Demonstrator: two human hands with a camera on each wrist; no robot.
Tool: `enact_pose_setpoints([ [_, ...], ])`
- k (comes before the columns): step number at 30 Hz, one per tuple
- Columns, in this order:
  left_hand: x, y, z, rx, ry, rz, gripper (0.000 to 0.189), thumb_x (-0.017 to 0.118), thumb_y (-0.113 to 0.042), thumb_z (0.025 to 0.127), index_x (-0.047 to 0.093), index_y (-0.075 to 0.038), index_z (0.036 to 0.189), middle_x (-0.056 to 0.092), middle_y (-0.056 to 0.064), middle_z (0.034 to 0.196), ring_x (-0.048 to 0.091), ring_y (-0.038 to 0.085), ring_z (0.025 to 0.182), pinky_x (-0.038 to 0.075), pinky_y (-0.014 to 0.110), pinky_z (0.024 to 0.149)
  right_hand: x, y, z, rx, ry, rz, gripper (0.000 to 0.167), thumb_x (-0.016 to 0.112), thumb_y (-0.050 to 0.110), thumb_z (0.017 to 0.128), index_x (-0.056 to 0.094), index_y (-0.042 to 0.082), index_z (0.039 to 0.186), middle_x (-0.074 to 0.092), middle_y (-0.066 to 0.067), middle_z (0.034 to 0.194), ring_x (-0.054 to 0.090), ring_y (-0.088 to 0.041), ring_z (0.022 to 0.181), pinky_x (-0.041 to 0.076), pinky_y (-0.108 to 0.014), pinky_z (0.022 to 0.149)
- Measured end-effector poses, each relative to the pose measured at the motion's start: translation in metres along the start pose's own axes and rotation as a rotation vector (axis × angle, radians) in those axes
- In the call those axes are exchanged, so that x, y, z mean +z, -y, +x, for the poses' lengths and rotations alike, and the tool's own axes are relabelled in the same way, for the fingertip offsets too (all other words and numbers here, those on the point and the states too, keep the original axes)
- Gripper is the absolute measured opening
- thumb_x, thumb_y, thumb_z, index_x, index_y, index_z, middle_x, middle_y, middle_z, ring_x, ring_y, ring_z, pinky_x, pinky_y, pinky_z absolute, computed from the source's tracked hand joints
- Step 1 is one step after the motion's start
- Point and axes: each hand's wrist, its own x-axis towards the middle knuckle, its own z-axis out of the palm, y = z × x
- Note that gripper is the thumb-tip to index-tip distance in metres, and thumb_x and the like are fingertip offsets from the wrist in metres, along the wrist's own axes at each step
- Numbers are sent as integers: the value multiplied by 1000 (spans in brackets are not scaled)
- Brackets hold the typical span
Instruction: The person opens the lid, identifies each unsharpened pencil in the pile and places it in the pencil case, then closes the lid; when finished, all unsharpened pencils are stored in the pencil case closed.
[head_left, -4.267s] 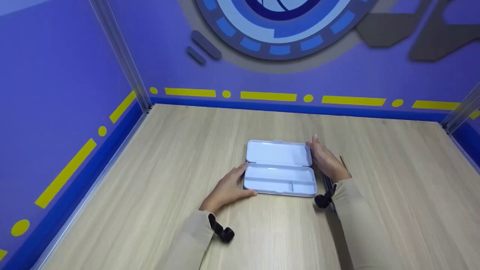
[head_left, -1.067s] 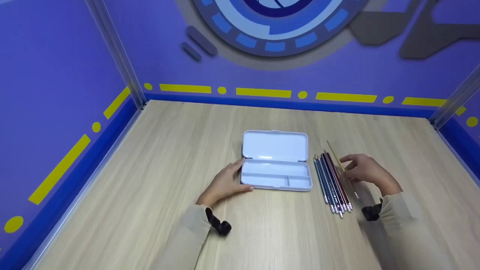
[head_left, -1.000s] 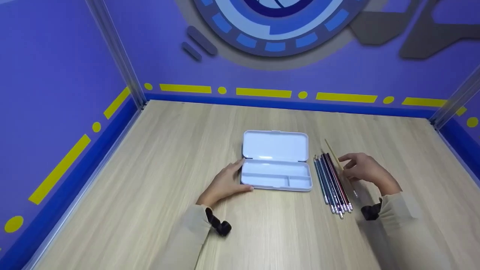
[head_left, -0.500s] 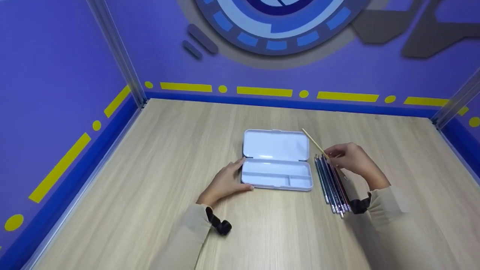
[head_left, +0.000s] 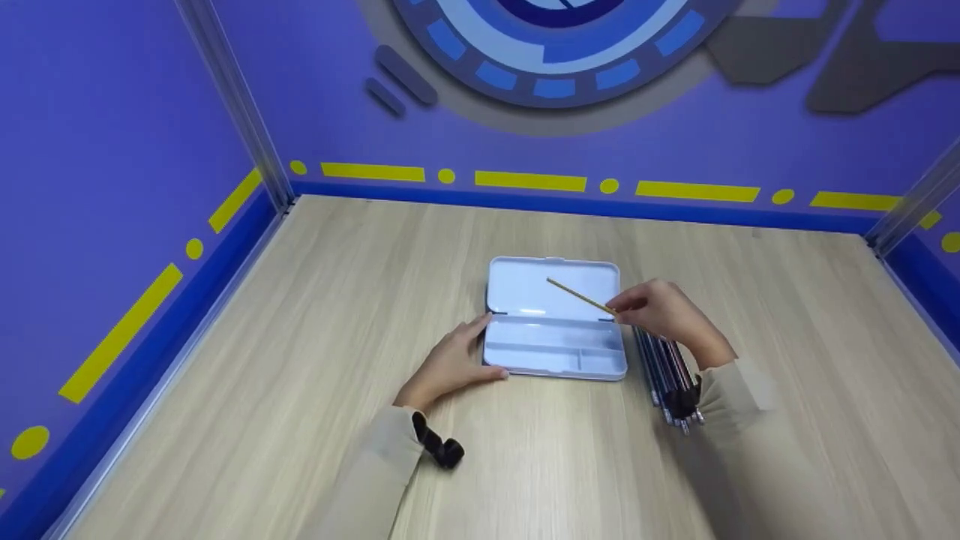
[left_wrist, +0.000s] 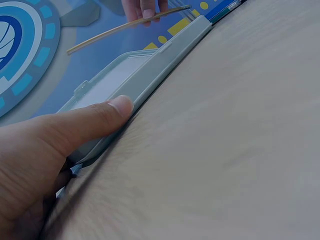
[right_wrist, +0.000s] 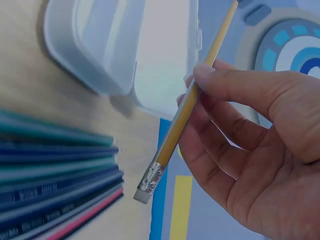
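Note:
A white pencil case lies on the table with its lid folded back. Its lower half has a long compartment and smaller ones in front. My left hand holds the case at its left end, with the thumb against the front wall in the left wrist view. Between thumb and fingers, my right hand pinches a yellow pencil over the right part of the lid. The pencil's eraser end points down toward me in the right wrist view. Several dark pencils lie together just right of the case.
The wooden table stretches around the case. Blue panels with yellow dashes stand along the back wall and the left side. My right forearm partly covers the pencil bundle in the head view.
My right hand has picked up the yellow pencil from beside the bundle and carried it left over the lid. The left hand stays on the case.

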Motion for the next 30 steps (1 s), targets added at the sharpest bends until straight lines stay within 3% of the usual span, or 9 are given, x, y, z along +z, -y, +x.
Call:
enact_pose_setpoints([
  [10, 0, 1, 0, -3, -4, -1, 100, 83, -45, 71, 32, -16, 151, 34, 9, 155, 33, 34, 141, 29, 48, 116, 19, 13, 16, -46, 44, -6, 22, 65, -5, 84, 74, -1, 103, 73, -18, 99, 67, -25, 89, 57, -42, 81],
  [16, 0, 0, -1, -2, -3, -8, 98, 83, -44, 71, 33, -16, 151, 34, 10, 155, 32, 34, 141, 28, 48, 116, 29, 21, 24, -12, 62, -29, 22, 66, -4, 84, 75, 3, 103, 73, -13, 100, 66, -22, 89, 56, -43, 83],
  [30, -1, 0, 0, -32, 4, -10, 99, 83, -45, 70, 33, -16, 151, 33, 8, 156, 26, 38, 144, 25, 51, 117, 46, 26, 35, -80, 78, -60, 19, 69, -4, 82, 76, 3, 98, 74, -12, 97, 66, -21, 85, 56, -39, 78],
])
